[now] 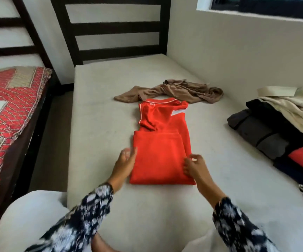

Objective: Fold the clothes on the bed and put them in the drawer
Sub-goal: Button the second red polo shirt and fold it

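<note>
Folding is midway: left hand (126, 159), fingers straight, presses the left edge of the red shirt (162, 142) lying centre frame on the bed (96, 124); right hand (192, 166), loosely curled, touches its right edge, seemingly gripping nothing. Next comes another fold.

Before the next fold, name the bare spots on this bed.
Bare mattress lies left of the red shirt, and between it and the clothes pile. The strip before the headboard is bare. The brown garment crowds the shirt's collar.
</note>
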A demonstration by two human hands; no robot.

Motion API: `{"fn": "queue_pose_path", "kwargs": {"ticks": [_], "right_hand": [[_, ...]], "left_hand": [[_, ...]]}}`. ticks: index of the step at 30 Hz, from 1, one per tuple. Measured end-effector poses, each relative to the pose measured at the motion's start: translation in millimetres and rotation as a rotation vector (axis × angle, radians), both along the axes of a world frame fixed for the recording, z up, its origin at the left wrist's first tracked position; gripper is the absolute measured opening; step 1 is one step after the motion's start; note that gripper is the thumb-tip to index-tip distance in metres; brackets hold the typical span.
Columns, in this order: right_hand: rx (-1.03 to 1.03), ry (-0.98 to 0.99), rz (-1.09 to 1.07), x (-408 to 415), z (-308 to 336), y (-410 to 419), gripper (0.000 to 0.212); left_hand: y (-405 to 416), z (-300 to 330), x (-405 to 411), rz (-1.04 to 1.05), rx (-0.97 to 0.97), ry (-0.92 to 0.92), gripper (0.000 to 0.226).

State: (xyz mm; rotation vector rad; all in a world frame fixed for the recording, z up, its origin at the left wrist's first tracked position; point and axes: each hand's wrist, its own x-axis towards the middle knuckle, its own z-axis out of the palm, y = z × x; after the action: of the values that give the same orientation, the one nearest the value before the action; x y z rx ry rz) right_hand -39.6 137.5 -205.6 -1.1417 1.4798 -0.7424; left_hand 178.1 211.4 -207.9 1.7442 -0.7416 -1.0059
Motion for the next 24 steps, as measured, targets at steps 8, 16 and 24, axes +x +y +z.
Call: {"fn": "queue_pose_path", "kwargs": {"ticks": [8,16,24], "right_hand": [[-0.246,0.641,0.233,10.8,-23.2,16.7,0.058],[-0.007,0.423,0.18,15.8,-2.3,-15.6,0.041],[0.022,0.08,0.044,26.6,-8.2,-69.6,0.059]], "left_hand": [[33.9,-38.8,-22.0,0.036,0.003,-0.448,0.022],[9.2,-31.1,-17.5,0.061,0.07,-0.403,0.021],[-43.4,-11.1,-2.3,0.099,0.107,-0.199,0.03]]}}
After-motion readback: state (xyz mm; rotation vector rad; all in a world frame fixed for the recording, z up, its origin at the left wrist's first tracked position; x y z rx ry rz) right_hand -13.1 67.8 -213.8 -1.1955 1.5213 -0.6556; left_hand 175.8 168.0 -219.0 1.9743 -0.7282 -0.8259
